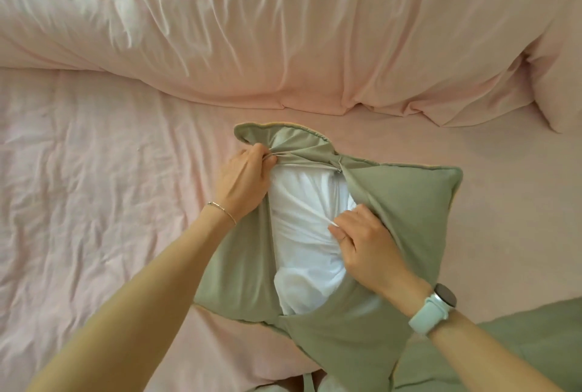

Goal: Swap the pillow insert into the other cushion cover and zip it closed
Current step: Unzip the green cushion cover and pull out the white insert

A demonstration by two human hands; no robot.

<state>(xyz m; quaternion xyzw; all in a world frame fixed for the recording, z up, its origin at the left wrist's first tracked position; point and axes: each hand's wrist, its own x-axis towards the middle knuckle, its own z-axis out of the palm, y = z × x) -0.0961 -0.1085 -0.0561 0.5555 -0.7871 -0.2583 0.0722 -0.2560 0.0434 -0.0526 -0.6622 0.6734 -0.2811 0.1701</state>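
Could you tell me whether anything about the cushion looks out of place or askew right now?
The white insert sits bunched and creased in the green cover, whose zip opening gapes wide; both hands pull its edges apart. Nothing looks torn.

We lose most of the white insert (pixel 302 228) inside the green cover (pixel 406 202); our left fingertips (pixel 263 157) vanish into bunched fabric, and the frame's bottom edge crops both forearms.

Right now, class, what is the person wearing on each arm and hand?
Both forearms are bare, with no sleeves showing. The left wrist carries a thin chain bracelet with small beads. The right wrist carries a watch with a dark round face on a wide pale mint strap. A ring may sit on a right finger, too small to tell.
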